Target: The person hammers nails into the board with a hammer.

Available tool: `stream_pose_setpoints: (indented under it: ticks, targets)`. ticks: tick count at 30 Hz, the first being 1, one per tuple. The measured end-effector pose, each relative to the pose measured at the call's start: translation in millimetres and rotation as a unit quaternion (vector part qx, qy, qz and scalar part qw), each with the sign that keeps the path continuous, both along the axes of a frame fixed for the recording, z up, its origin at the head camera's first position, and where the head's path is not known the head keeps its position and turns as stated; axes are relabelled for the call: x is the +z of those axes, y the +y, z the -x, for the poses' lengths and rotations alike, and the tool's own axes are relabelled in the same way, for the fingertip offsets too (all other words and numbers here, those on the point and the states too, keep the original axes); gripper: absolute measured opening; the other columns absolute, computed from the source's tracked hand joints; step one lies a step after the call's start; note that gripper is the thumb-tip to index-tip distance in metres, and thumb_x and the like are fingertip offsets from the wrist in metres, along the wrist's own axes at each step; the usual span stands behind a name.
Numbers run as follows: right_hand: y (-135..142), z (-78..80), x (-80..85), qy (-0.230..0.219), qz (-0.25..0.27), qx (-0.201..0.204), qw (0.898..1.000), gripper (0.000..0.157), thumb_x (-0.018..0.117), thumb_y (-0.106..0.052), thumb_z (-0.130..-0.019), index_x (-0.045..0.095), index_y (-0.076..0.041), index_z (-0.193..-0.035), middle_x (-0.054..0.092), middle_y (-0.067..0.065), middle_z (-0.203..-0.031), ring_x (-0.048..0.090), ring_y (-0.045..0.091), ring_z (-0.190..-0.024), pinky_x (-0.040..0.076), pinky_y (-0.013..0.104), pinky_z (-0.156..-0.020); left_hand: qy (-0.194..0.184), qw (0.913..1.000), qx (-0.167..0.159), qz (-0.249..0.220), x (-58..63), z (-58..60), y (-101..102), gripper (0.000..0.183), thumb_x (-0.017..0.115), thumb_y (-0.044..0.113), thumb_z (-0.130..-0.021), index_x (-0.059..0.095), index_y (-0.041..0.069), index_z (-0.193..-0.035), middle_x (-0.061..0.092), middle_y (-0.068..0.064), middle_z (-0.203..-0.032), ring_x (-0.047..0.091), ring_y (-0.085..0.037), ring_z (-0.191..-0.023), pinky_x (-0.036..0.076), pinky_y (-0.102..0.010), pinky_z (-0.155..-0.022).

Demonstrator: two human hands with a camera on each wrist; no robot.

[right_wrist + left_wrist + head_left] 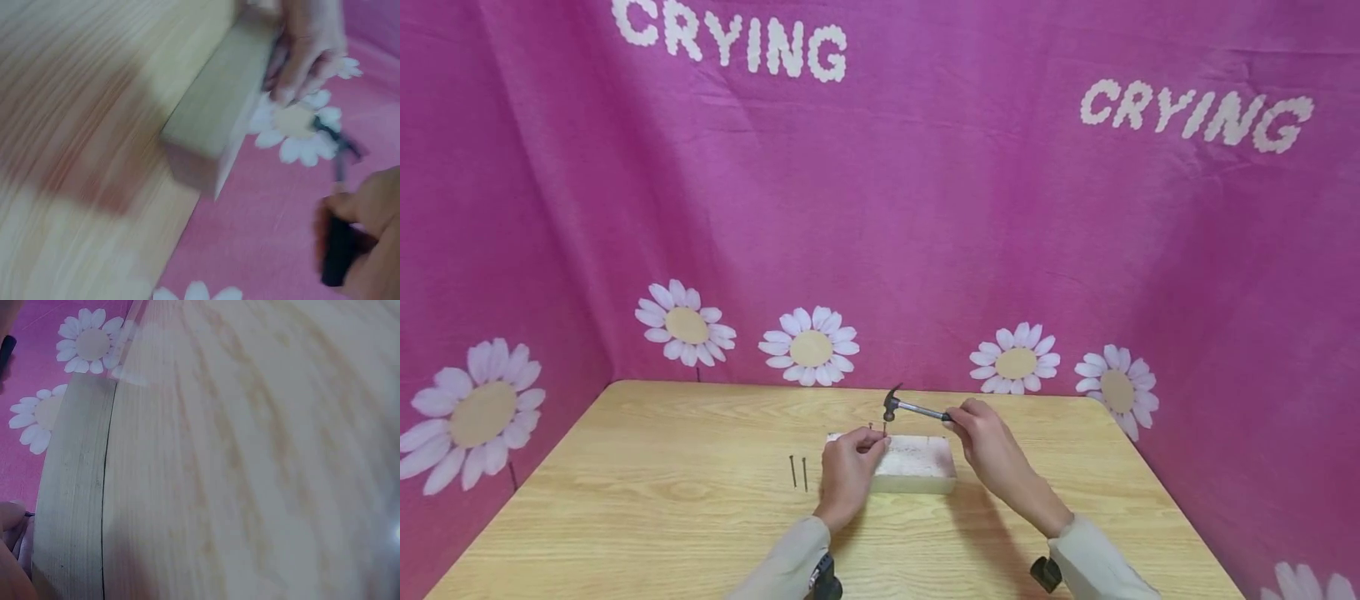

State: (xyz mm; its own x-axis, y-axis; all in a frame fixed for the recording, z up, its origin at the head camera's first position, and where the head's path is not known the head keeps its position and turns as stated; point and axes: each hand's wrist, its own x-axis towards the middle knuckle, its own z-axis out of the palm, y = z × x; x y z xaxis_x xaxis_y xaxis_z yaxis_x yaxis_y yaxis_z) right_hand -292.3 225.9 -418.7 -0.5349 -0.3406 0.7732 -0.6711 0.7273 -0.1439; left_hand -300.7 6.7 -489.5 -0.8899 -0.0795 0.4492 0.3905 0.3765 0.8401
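Observation:
My left hand (847,475) is at the left part of a whitish wooden block (917,458), its thumb and fingertips pinching an upright nail (884,428) at the block's top. A second nail (870,426) shows just behind those fingers. My right hand (992,454) grips a small claw hammer (921,409) by its black handle end. The hammer's head is raised just above the pinched nail, claw pointing up. In the right wrist view the hammer's dark handle (339,253) sits in my curled fingers, and the left hand (306,56) is beyond the block's near end.
Two loose nails, a left one (792,471) and a right one (805,474), lie on the wooden table (700,517) left of the block. A pink cloth (910,233) with daisies and lettering hangs behind and along the table's sides.

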Motion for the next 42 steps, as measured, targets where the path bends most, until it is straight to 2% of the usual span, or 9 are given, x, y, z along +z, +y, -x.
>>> stream_pose_setpoints:
  ticks: [5, 11, 16, 22, 28, 31, 34, 39, 42]
  targets:
    - [-2.7, 1.9, -2.5, 0.054, 0.082, 0.005, 0.995, 0.019, 0.075, 0.014, -0.087, 0.075, 0.006, -0.104, 0.065, 0.011, -0.089, 0.058, 0.017, -0.077, 0.049, 0.026, -0.065, 0.001, 1.0000, -0.004, 0.007, -1.3, 2.7, -3.1, 0.006, 0.080, 0.013, -0.094, 0.081, 0.008, -0.092, 0.081, -0.001, -0.087, 0.073, -0.010, -0.075, 0.057, -0.022, -0.069]
    - [-4.9, -0.2, -5.9, 0.060, 0.002, 0.018, 0.998, 0.020, 0.078, 0.013, -0.084, 0.073, 0.001, -0.098, 0.061, 0.005, -0.085, 0.057, 0.017, -0.077, 0.050, 0.032, -0.067, 0.003, 0.9999, 0.004, 0.016, -0.1, 4.5, -2.2, 0.007, 0.080, 0.014, -0.093, 0.081, 0.007, -0.092, 0.081, -0.001, -0.087, 0.073, -0.010, -0.076, 0.056, -0.023, -0.071]
    - [-7.6, 0.9, -5.1, 0.053, 0.076, 0.024, 0.995, 0.023, 0.074, 0.015, -0.087, 0.072, 0.006, -0.108, 0.064, 0.010, -0.094, 0.058, 0.018, -0.083, 0.050, 0.026, -0.070, 0.016, 0.9998, -0.004, 0.006, -3.4, 5.7, -3.5, 0.007, 0.080, 0.013, -0.094, 0.082, 0.007, -0.093, 0.081, -0.001, -0.087, 0.074, -0.010, -0.075, 0.057, -0.022, -0.069]
    - [-5.9, 0.4, -13.5, 0.024, 0.002, 0.000, 1.000, 0.018, 0.078, 0.013, -0.085, 0.073, 0.002, -0.099, 0.060, 0.005, -0.085, 0.056, 0.014, -0.077, 0.052, 0.031, -0.067, 0.011, 0.9990, -0.027, -0.033, -6.8, 5.2, -6.0, 0.008, 0.079, 0.009, -0.093, 0.082, 0.006, -0.100, 0.081, -0.004, -0.093, 0.077, -0.014, -0.080, 0.060, -0.022, -0.073]
    - [-1.5, 0.9, -11.4, 0.043, 0.064, -0.005, 0.997, 0.021, 0.076, 0.013, -0.087, 0.074, 0.005, -0.106, 0.065, 0.010, -0.093, 0.061, 0.019, -0.085, 0.053, 0.030, -0.071, -0.009, 0.9958, -0.058, -0.071, -8.0, 3.7, -5.7, 0.013, 0.077, 0.008, -0.095, 0.082, 0.008, -0.107, 0.081, -0.005, -0.099, 0.078, -0.017, -0.087, 0.060, -0.021, -0.076]
    - [-2.8, 1.9, -7.8, 0.033, 0.025, 0.005, 0.999, 0.018, 0.077, 0.012, -0.087, 0.074, 0.003, -0.102, 0.062, 0.007, -0.088, 0.057, 0.016, -0.079, 0.050, 0.027, -0.067, -0.008, 0.9947, -0.057, -0.085, -5.1, 4.2, -6.5, 0.013, 0.077, 0.007, -0.095, 0.082, 0.007, -0.107, 0.081, -0.006, -0.100, 0.078, -0.019, -0.088, 0.060, -0.020, -0.077]
    - [-3.2, 3.3, -6.3, 0.026, -0.018, 0.016, 0.999, 0.017, 0.079, 0.011, -0.084, 0.073, 0.000, -0.096, 0.059, 0.004, -0.082, 0.053, 0.014, -0.074, 0.049, 0.028, -0.064, -0.027, 0.9928, -0.058, -0.101, -2.0, 4.5, -8.0, 0.012, 0.078, 0.007, -0.094, 0.082, 0.007, -0.105, 0.081, -0.007, -0.099, 0.078, -0.019, -0.089, 0.059, -0.019, -0.078]
    - [-0.8, 3.9, -3.3, 0.034, 0.033, 0.018, 0.999, 0.017, 0.078, 0.011, -0.086, 0.075, 0.003, -0.101, 0.063, 0.006, -0.087, 0.057, 0.015, -0.078, 0.051, 0.030, -0.065, -0.061, 0.9877, -0.067, -0.128, 1.5, 0.8, -7.7, 0.014, 0.076, 0.007, -0.095, 0.081, 0.006, -0.108, 0.081, -0.011, -0.104, 0.077, -0.021, -0.094, 0.058, -0.018, -0.082]
    - [0.3, 3.4, -2.7, 0.019, 0.019, 0.017, 1.000, 0.016, 0.077, 0.011, -0.086, 0.075, 0.003, -0.100, 0.062, 0.005, -0.084, 0.056, 0.013, -0.076, 0.051, 0.027, -0.063, -0.059, 0.9859, -0.071, -0.139, 2.5, -1.0, -5.2, 0.017, 0.075, 0.005, -0.096, 0.079, 0.002, -0.112, 0.079, -0.017, -0.109, 0.077, -0.025, -0.099, 0.059, -0.021, -0.085]
